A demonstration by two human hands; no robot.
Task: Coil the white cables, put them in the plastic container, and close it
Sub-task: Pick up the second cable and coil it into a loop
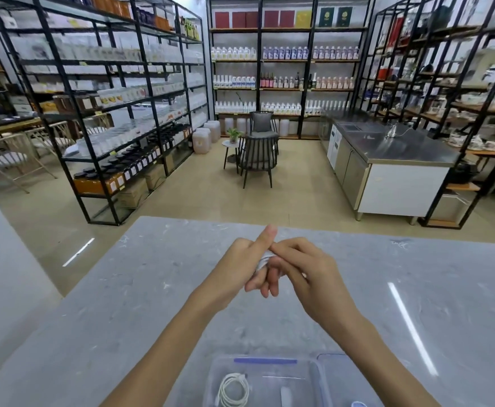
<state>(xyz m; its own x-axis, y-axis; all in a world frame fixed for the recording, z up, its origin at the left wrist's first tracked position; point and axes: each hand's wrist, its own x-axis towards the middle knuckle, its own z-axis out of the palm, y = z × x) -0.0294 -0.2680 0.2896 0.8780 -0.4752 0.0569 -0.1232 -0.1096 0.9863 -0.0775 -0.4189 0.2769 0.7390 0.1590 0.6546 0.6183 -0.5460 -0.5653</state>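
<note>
A white cable (263, 261) is wound around the fingers of my left hand (240, 262), whose thumb points up above the grey marble table. My right hand (308, 271) pinches the cable against those fingers; most of the coil is hidden between both hands. Near the table's front edge sits a clear plastic container (265, 365) with a blue strip on its far rim. A coiled white cable (234, 390) lies inside it at the left. The container's clear lid (332, 362) lies just to its right, partly behind my right forearm.
The marble table (122, 304) stretches left and right of my hands. Beyond its far edge are tiled floor, black shelving racks with bottles and jars, two dark chairs with a small round table, and a steel counter at the right.
</note>
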